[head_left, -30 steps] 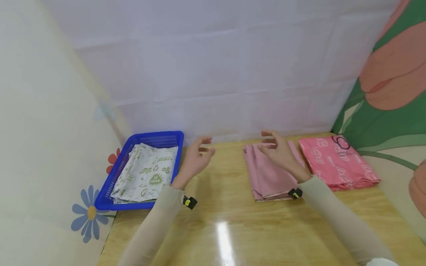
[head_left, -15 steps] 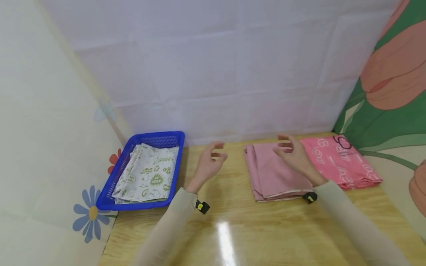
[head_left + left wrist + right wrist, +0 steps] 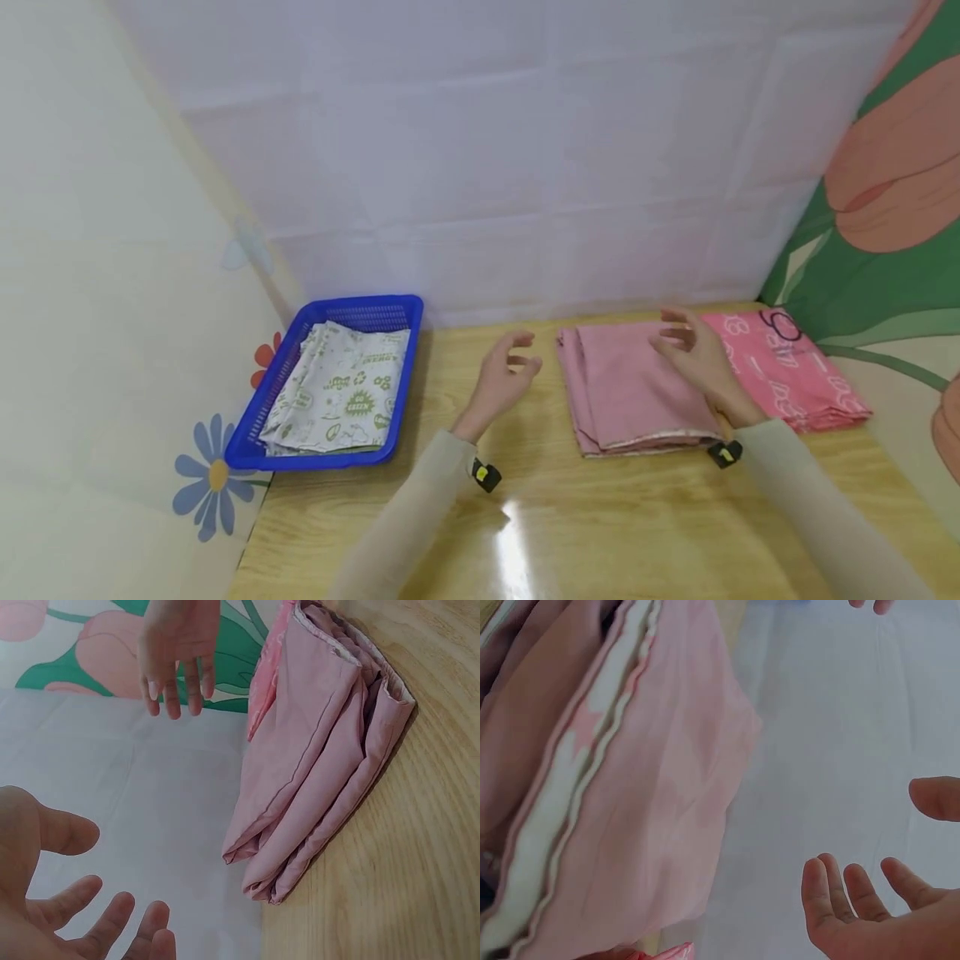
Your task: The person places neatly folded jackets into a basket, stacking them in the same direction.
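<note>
Hovering near the mauve cloth (image 3: 630, 387) by the table's (image 3: 615, 525) back edge, left hand (image 3: 501, 375) and right hand (image 3: 699, 360) curve loosely, empty; it seems soft, limp, best gripped by its sides.

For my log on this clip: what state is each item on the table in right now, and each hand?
Blue basket: upright, holding the green-and-white printed cloth.
Green-and-white printed cloth: layered, lying inside the basket.
Mauve cloth: folded, lying on the table.
Bright pink cloth: folded, printed side up, beside the mauve cloth.
Left hand: empty, fingers loosely bent.
Right hand: empty, fingers loosely bent.
</note>
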Available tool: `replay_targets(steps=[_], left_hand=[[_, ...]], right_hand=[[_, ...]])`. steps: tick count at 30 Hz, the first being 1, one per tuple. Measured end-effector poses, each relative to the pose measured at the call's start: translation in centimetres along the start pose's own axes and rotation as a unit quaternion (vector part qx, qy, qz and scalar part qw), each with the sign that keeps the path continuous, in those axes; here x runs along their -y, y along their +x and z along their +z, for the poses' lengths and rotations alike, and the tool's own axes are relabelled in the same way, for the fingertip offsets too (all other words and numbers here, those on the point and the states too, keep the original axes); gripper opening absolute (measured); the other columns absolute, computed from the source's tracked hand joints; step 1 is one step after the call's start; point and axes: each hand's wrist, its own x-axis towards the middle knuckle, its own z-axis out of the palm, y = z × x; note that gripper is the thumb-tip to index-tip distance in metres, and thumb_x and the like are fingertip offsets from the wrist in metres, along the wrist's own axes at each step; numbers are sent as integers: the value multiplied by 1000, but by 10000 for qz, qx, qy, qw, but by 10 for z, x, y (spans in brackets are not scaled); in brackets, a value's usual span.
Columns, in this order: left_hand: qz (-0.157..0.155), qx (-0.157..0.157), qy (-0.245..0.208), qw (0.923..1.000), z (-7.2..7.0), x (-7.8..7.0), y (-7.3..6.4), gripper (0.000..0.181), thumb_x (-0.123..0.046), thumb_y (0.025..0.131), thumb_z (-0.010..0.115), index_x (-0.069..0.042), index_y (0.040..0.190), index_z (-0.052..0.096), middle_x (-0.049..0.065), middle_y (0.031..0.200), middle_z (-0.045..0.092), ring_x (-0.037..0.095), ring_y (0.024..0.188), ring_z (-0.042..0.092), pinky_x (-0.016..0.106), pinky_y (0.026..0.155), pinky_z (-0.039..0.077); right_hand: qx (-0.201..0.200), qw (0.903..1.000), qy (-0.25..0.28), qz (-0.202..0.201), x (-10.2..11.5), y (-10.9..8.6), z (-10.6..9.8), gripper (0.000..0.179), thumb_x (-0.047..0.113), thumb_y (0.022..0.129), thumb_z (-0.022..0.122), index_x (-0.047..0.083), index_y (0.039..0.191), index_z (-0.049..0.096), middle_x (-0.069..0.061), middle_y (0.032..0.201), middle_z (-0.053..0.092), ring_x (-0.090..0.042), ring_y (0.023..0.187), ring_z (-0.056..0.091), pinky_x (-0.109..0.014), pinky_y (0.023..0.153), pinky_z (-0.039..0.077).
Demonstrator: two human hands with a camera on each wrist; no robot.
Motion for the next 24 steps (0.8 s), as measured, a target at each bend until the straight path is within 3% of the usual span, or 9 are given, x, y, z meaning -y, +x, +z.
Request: replay_targets(steps=[3,6,9,12,15,18,21,24], left_hand=[[-35,32,41,10000,7,3,0,47,-23,104,69,-18,149,57,9,148,60,30,122,64,42,96,60],[-58,59,116,9999,15,4,0,48,-23,104,69,-18,150,56,11,149,60,30,122,64,43,97,59],[-75,57,166,9998,23,6,0,50,-23,103,70,-17,150,56,10,148,60,30,122,63,43,96,60],[-73,-11,218,9997,28,9,0,52,-21,102,70,-16,151,55,10,148,60,31,123,63,42,93,61],[-106,-62,259,9996,35,13,-1,53,-18,101,70,-16,152,55,10,149,59,34,124,63,43,92,61],[-134,19,325,9994,42,17,-3,54,-17,101,70,-15,152,55,13,150,57,35,124,62,44,93,60],[-75,187,383,9991,51,20,-4,57,-17,101,70,-13,155,52,19,152,53,38,125,60,46,96,58],[-27,272,433,9987,58,21,-5,62,-17,101,69,-11,158,48,22,155,49,40,127,56,50,100,56]], right_hand=[[-4,9998,-46,168,-2,-3,-4,62,17,104,69,0,158,43,-27,157,48,-49,135,56,-17,95,51],[10,9995,-81,291,-5,-6,-8,63,19,104,69,-1,157,42,-28,156,49,-48,135,55,-40,106,55],[-8,9994,-104,329,-9,-8,-11,62,19,105,68,-3,156,42,-31,154,49,-50,136,53,-62,112,48],[-32,9996,-120,269,-14,-7,-9,61,16,104,68,-7,155,42,-34,153,49,-54,136,52,-69,113,44],[-24,9995,-188,268,-19,-8,-9,62,16,104,69,-7,155,42,-36,152,49,-56,135,52,-65,112,47],[9,9990,-290,338,-26,-12,-12,62,17,104,69,-6,155,43,-36,151,50,-56,134,54,-38,105,54],[9,9982,-427,410,-35,-16,-15,60,18,104,69,-6,154,45,-36,150,51,-57,132,55,-18,92,48],[86,9977,-515,425,-44,-19,-17,62,20,105,69,-8,154,43,-38,151,49,-58,131,55,-24,95,54]])
